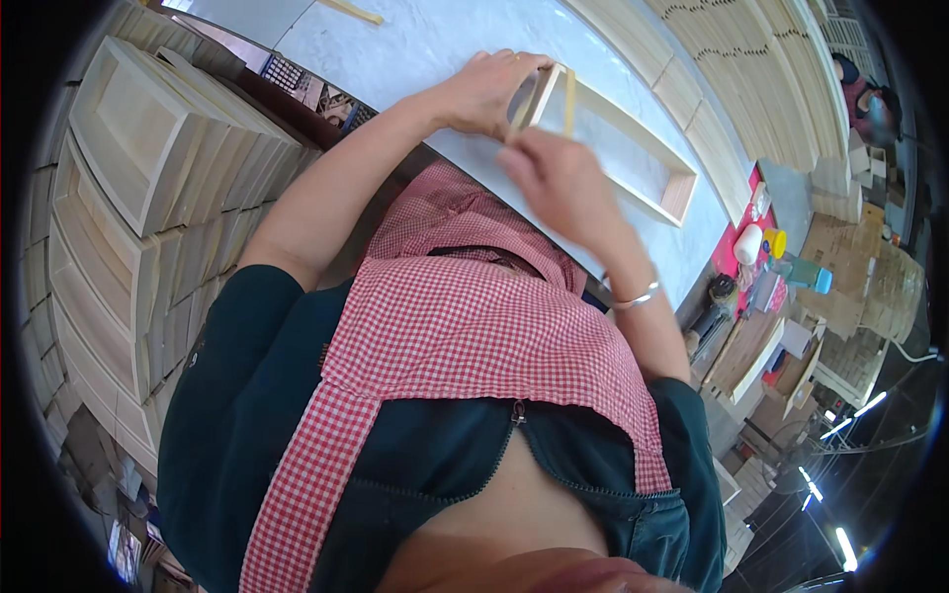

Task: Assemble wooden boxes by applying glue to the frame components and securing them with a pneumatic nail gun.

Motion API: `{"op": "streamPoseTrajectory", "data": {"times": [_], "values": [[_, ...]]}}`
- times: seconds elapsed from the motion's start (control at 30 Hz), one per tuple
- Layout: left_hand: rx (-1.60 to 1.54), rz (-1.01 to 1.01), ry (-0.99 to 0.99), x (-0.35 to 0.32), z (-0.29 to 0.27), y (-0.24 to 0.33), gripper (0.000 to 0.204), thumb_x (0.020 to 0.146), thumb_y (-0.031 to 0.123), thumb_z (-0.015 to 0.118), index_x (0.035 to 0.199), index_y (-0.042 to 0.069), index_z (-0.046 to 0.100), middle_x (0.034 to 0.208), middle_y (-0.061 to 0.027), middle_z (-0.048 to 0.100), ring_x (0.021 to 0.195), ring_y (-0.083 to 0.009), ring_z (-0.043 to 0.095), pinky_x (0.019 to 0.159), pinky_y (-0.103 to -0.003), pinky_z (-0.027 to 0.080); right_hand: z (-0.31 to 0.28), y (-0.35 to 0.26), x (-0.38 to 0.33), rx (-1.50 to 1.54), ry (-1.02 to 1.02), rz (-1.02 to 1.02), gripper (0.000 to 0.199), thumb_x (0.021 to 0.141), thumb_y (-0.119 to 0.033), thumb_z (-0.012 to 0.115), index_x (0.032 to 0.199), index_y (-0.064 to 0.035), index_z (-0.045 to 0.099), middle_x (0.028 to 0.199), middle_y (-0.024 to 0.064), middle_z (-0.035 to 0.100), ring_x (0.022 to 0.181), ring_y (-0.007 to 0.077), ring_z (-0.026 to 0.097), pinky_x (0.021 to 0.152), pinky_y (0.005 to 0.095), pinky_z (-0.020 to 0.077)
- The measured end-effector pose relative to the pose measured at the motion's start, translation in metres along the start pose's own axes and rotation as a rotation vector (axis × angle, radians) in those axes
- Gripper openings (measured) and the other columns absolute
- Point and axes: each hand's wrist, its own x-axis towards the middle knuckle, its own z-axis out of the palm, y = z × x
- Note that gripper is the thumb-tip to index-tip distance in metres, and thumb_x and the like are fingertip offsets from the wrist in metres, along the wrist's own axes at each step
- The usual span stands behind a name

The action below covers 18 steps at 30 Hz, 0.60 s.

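Note:
A shallow, rectangular frame of pale wood (625, 179) lies on the grey-white tabletop, slanting away to the right. My left hand (489, 94) grips its near-left end, thumb on one side and fingers on the other. Closed and smeared by motion, my right hand (561, 183) is over the frame's near side, close to the left hand. A narrow yellowish strip (569, 99) stands out from the right fist across the frame's opening; its lower part is hidden by the fist. What the strip is made of I cannot make out.
Another yellowish strip (353, 11) lies at the table's far side. Long rows of pale wooden pieces (736, 89) line the back right. Stacked wooden frames (148, 148) rise at the left. A white cup (748, 245) and yellow lid (775, 243) sit right; a person (870, 104) is beyond.

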Motion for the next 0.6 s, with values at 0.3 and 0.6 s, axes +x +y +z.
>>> {"op": "streamPoseTrajectory", "data": {"times": [0.3,0.6], "values": [[-0.025,-0.039,0.003,-0.001,-0.004,0.0,0.1,0.056,0.036,0.091,0.142,0.007,0.048,0.126,-0.0121,0.063,0.106,-0.0301,0.063,0.1,-0.043,0.043,-0.014,0.124,-0.14,-0.007,0.425,0.427,0.017,0.096,-0.01,0.063,0.102,0.0029,0.073,0.072,0.0073,0.066,0.058,0.0141,0.056,0.056,0.027,0.0478],[-0.087,-0.05,-0.096,0.005,-0.01,0.007,0.102,0.058,0.026,0.09,0.147,0.007,0.043,0.127,-0.0115,0.06,0.105,-0.0273,0.058,0.1,-0.04,0.044,-0.063,0.254,-0.156,-0.027,0.466,0.484,0.042,0.089,-0.001,0.061,0.131,0.0017,0.059,0.106,0.012,0.065,0.072,0.0189,0.058,0.068,0.0286,0.0502]]}}
